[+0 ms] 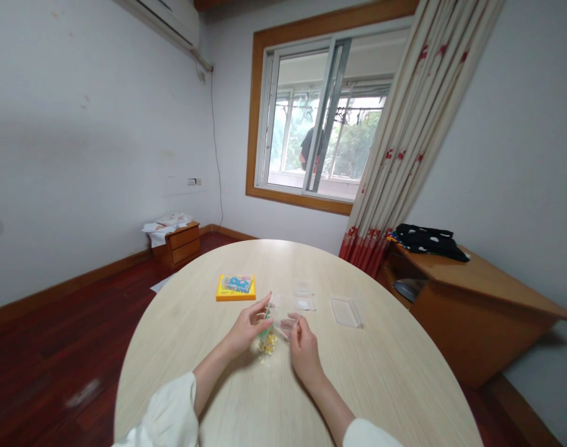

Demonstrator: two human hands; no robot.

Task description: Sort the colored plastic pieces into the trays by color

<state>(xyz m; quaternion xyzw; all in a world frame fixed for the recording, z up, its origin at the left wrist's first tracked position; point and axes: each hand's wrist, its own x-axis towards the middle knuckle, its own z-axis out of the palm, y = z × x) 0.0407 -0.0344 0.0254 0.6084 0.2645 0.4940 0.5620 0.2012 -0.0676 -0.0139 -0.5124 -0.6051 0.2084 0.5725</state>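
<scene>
My left hand [250, 324] is closed on a clear plastic packet [268, 315] with some green showing on it, held upright over the table. Close by on the right, the fingers of my right hand [303, 349] pinch a thin clear plastic piece [282, 331]; its exact kind is too blurred to tell. Below my left fingers lies a small heap of yellow and white bits [267, 345], directly on the tabletop. Part of the packet is hidden behind my left fingers.
On the round pale table [386, 385] are a yellow box [236, 297] with a blue-printed packet [238, 284] on it, a clear plastic case [304, 303] and a clear tray [346, 312]. A wooden desk [479, 304] with black cloth [430, 241] stands to the right.
</scene>
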